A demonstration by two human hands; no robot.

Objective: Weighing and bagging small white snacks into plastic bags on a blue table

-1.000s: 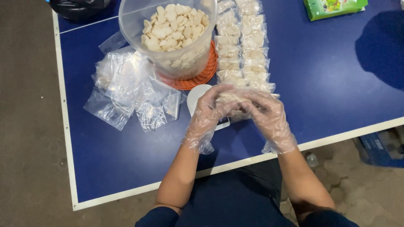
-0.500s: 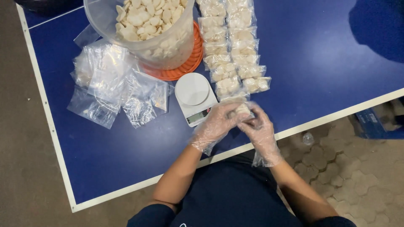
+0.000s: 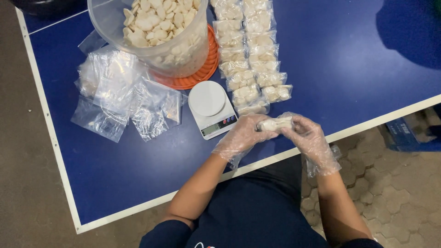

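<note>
Holding a small filled bag (image 3: 274, 123) between both gloved hands, just above the near edge of the blue table (image 3: 358, 69). Left hand (image 3: 242, 135) is gripping the bag's left end, fingers curled around it; right hand (image 3: 309, 136) is pinching the right end, fingers closed on the plastic. Both hands are wearing loose clear disposable gloves. The bag is lying roughly level between them, packed with pale white pieces, and is sitting just near of the packed rows, right of the scale.

White kitchen scale (image 3: 210, 108) is sitting on the table just left of the hands, round platform on top, display facing the near edge. Far of the scale, a big clear tub (image 3: 156, 39) is standing on an orange lid (image 3: 202, 73), filled with the same pale pieces. Two rows of packed bags (image 3: 250, 55) are running from the far edge toward the hands, side by side and touching, the nearest one just far of the held bag. A pile of empty clear bags (image 3: 121, 94) is lying left of the scale and tub, overlapping loosely.

Table has a white border line along its left and near edges. Paved floor (image 3: 395, 193) is showing at the right, near side. Person's dark top is filling the bottom centre of the view.
</note>
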